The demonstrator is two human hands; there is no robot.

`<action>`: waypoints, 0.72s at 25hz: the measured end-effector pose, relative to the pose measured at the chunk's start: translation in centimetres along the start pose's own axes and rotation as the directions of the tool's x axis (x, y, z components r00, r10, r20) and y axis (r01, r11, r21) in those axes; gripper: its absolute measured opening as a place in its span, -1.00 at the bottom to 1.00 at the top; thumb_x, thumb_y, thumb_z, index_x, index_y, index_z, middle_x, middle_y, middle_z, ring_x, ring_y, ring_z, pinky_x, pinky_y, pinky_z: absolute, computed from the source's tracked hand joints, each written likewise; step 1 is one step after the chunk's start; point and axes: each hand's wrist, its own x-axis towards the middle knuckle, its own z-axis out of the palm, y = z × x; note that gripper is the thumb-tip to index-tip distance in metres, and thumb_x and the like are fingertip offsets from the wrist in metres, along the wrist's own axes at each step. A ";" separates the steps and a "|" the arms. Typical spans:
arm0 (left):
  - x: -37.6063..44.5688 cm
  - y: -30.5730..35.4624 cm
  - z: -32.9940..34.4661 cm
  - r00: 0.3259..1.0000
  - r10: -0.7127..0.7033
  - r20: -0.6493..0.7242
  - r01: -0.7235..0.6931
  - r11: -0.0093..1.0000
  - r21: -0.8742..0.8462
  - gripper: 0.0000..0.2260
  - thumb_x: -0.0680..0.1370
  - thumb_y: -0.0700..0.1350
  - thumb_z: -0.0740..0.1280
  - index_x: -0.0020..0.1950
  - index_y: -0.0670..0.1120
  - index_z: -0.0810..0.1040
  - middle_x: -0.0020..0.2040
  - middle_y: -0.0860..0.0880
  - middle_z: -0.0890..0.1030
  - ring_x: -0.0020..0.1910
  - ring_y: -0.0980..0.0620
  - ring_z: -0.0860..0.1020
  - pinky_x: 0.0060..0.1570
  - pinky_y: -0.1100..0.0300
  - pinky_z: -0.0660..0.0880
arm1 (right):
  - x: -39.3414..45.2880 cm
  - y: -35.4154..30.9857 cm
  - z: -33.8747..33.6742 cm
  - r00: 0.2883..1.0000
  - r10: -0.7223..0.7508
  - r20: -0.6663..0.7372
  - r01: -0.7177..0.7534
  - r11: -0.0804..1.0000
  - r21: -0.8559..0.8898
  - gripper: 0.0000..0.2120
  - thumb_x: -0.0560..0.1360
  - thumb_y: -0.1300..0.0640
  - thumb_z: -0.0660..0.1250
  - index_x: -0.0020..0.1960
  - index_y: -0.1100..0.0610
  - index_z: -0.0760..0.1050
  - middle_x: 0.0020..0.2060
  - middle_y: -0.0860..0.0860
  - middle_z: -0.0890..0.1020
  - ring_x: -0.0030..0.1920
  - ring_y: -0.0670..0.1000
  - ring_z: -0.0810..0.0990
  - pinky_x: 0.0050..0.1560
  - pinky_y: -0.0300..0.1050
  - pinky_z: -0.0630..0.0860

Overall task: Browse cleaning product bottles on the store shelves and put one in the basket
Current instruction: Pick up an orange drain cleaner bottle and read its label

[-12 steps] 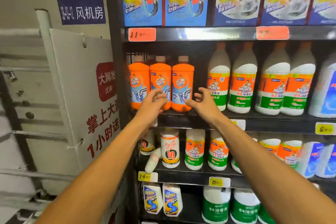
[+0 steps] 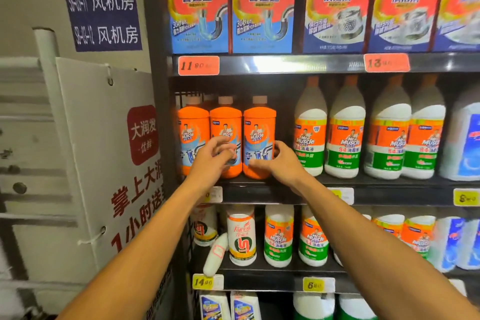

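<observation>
Head view: orange bottle [image 2: 259,138] stands between both hands [image 2: 281,163].

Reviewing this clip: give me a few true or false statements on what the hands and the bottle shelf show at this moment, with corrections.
1. The right hand wraps the rightmost orange bottle. True.
2. That bottle is lifted clear of the shelf. False: its base still sits at shelf level.
3. The left hand is in front of the middle orange bottle. True.
4. White bottles with green labels stand left of the orange ones. False: they stand to the right.
5. A basket is in view. False: none shows.
</observation>
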 end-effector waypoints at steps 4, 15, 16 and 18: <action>0.5 0.9 1.0 0.998 0.050 0.024 -0.051 0.998 0.030 -0.60 0.59 -0.19 0.33 0.42 -0.06 0.38 0.28 -0.02 0.55 0.26 0.01 0.54 0.16 0.14 0.54 | -1.5 0.1 -1.7 0.997 -0.053 0.051 0.054 0.999 -0.007 -0.41 0.29 0.03 0.63 0.23 -0.01 0.45 0.03 -0.17 0.63 -0.04 -0.20 0.63 -0.25 -0.43 0.53; 1.4 1.7 6.9 0.957 -0.070 0.281 0.138 0.963 -0.233 -0.50 0.44 0.08 0.37 0.33 -0.11 0.48 0.18 -0.13 0.66 0.14 -0.10 0.65 0.11 0.02 0.59 | -4.4 0.2 -4.3 0.985 -0.042 0.169 -0.008 0.959 0.284 -0.41 0.26 -0.06 0.60 0.21 0.00 0.48 0.12 0.00 0.67 0.09 -0.04 0.68 0.13 -0.03 0.63; 1.4 1.6 7.0 0.961 -0.070 0.267 0.134 0.963 -0.232 -0.50 0.44 0.09 0.37 0.32 -0.11 0.49 0.18 -0.14 0.66 0.13 -0.10 0.65 0.10 0.03 0.60 | -4.5 0.3 -4.2 0.982 -0.035 0.184 -0.022 0.954 0.298 -0.38 0.26 -0.06 0.62 0.23 0.02 0.47 0.14 0.01 0.67 0.11 -0.02 0.67 0.17 0.02 0.61; 1.3 1.2 6.9 0.970 -0.057 0.236 0.116 0.964 -0.241 -0.51 0.43 0.08 0.38 0.30 -0.11 0.50 0.16 -0.14 0.66 0.11 -0.09 0.66 0.05 0.06 0.61 | -4.7 0.3 -4.1 0.973 -0.030 0.231 -0.047 0.945 0.325 -0.38 0.26 -0.07 0.58 0.25 0.04 0.47 0.15 0.02 0.67 0.14 0.00 0.67 0.20 0.05 0.60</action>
